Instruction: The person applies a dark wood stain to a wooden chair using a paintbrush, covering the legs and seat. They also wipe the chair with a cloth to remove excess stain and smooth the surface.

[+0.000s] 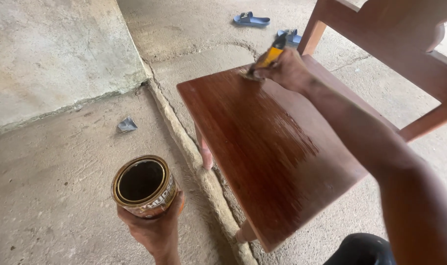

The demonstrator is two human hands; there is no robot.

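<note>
Left hand: clenched round open can.
Right hand: grips brush, bristles at seat's far edge.
Room: bare floor left.

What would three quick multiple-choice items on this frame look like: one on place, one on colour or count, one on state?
1. Where does the brush touch?
A. far edge of the chair seat
B. chair leg
C. the floor

2. How many blue sandals lie on the concrete?
A. none
B. two
C. four

3. What state is the tin can in?
A. lid sealed
B. lying spilled
C. open, held upright

Answers:
1 A, the right hand presses the bristles at the seat's far edge.
2 B, two lie beyond the chair.
3 C, the left hand holds it from below, its dark inside showing.
</note>
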